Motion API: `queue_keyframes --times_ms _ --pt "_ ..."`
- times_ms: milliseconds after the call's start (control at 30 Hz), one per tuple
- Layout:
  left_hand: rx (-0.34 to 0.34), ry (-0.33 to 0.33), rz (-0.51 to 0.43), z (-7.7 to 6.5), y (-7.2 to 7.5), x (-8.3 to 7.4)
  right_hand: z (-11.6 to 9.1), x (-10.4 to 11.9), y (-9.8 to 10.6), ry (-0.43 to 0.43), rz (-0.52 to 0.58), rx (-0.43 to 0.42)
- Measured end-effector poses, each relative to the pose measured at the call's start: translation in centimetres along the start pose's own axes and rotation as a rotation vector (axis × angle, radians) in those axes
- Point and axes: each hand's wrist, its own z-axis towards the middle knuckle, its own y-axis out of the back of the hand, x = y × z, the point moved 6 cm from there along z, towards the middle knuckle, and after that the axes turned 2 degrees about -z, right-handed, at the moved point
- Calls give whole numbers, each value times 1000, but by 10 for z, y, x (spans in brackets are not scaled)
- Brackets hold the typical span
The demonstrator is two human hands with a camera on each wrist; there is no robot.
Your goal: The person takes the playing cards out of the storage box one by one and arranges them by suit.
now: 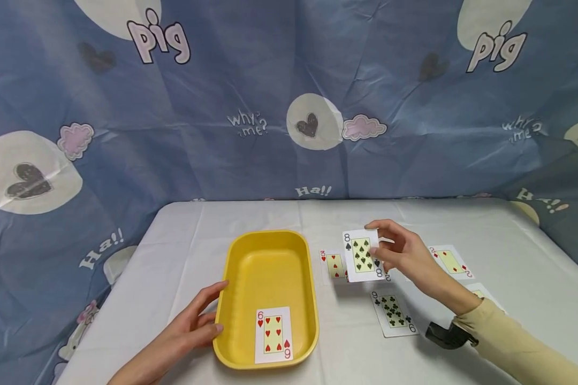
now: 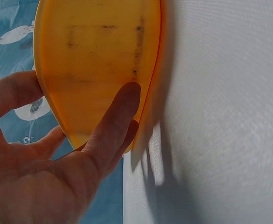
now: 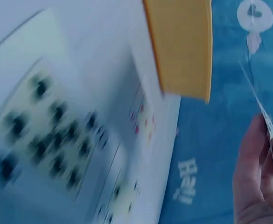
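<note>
My right hand point(image 1: 402, 254) pinches an eight of spades point(image 1: 358, 251) by its right side, raised above the table with its face showing. The right wrist view catches this card point(image 3: 265, 119) nearly edge-on between thumb and fingers. At the left side of a yellow tray point(image 1: 225, 310), my left hand point(image 1: 188, 326) rests with spread fingers touching the rim and outer wall; the left wrist view shows its thumb against the wall point(image 2: 94, 56). Inside the tray's near end lies a six of hearts point(image 1: 274, 334). Below the right hand lies a nine of clubs point(image 1: 393, 314).
Behind the held card lies a partly covered hearts card point(image 1: 334, 266). Farther right are a two of diamonds point(image 1: 450, 262) and another card point(image 1: 481, 291), mostly hidden by the right arm. A white cloth point(image 1: 188, 251) covers the table, and a blue printed curtain point(image 1: 250, 171) hangs behind.
</note>
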Motion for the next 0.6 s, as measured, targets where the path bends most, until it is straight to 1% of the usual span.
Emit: queue_keyframes --times_ms 100,233,367,467,533,600 --pt "3 3 1 -1 0 1 -12 -6 17 -47 -45 26" --pt "16 -4 9 0 0 -1 -32 -15 42 -67 -114 37" --pt "9 0 2 1 0 0 -53 -27 64 -85 -193 39" --pt "5 5 -5 2 0 1 -68 -37 75 -54 -277 64" --pt "5 4 -8 2 0 1 -76 -42 79 -4 -357 85" --pt "5 4 -9 2 0 1 -82 -47 82 34 -445 88"
